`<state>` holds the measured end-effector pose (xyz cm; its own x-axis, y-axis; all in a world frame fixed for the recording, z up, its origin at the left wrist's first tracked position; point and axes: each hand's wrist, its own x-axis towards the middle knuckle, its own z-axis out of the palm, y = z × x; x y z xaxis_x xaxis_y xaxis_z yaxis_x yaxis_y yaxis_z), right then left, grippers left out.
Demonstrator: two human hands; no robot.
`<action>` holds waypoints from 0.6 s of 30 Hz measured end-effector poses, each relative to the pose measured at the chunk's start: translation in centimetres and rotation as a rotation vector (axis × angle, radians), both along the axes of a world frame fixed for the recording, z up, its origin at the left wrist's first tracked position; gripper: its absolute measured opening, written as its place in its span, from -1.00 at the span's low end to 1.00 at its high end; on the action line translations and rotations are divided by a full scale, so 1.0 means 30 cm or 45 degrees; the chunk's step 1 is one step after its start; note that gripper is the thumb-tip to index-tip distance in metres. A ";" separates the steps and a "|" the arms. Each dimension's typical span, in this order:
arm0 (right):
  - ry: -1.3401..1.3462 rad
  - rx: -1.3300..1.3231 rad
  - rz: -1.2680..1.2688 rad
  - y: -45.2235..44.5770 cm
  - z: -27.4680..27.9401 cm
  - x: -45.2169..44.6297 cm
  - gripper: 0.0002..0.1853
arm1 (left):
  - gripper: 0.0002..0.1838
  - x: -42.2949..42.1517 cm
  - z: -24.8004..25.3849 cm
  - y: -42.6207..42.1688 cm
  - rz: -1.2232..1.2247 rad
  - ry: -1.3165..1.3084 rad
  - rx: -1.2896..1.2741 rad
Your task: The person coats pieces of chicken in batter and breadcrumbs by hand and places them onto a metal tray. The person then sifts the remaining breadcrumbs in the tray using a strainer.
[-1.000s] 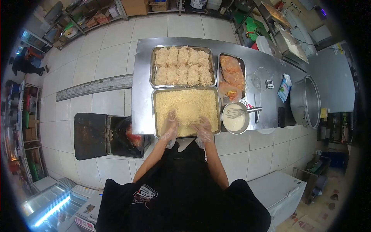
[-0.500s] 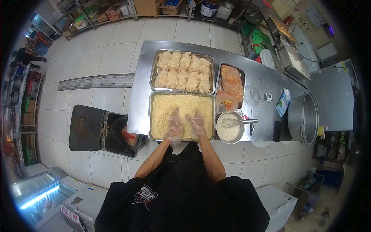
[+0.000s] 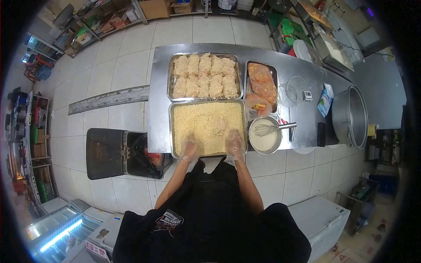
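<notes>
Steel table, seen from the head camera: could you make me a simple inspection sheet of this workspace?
Surface: silver metal table, reflective.
Job's things: rectangular metal tray of pale yellow crumbs; beyond it, crumb-coated pieces in two rows.
Clutter: round metal bowl of pale liquid with wire whisk; white-and-blue packet.
Hands: clear-gloved left hand and right hand at the crumbs, fingers partly hidden.
Cables: nothing seen around the crumb tray.
Surroundings: open black bin, pale tiled floor.
</notes>
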<state>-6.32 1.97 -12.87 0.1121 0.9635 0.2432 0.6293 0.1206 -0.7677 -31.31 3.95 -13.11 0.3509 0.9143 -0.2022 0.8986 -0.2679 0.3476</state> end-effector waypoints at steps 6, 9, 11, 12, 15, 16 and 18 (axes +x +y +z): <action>1.261 -0.306 -0.200 -0.069 0.025 -0.085 -0.45 | -0.36 0.102 0.192 0.040 0.003 -0.310 -0.511; 1.326 -0.805 -0.258 -0.084 0.081 -0.079 -0.49 | -0.37 0.089 0.129 -0.023 0.447 -1.304 -0.746; 1.380 -0.841 -0.266 -0.086 0.115 -0.100 -0.52 | -0.37 0.104 0.147 -0.013 0.585 -1.644 -0.810; 1.452 -0.678 -0.254 -0.062 0.154 -0.113 -0.55 | -0.36 0.128 0.283 0.029 0.384 -1.146 -0.686; 1.373 -0.370 -0.215 -0.067 0.197 -0.029 -0.63 | -0.33 0.215 0.466 0.073 0.146 -0.404 -0.483; 1.228 -0.211 -0.197 -0.076 0.184 0.023 -0.69 | -0.31 0.256 0.472 0.070 0.083 -0.158 -0.414; 1.005 -0.252 -0.273 -0.064 0.094 0.100 -0.76 | -0.30 0.379 0.448 0.041 -0.019 -0.028 -0.016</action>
<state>-3.32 0.04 -10.04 0.3636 0.9187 -0.1544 -0.1069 -0.1234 -0.9866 -19.93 5.18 0.33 0.3687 0.9066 -0.2054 0.8866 -0.2765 0.3708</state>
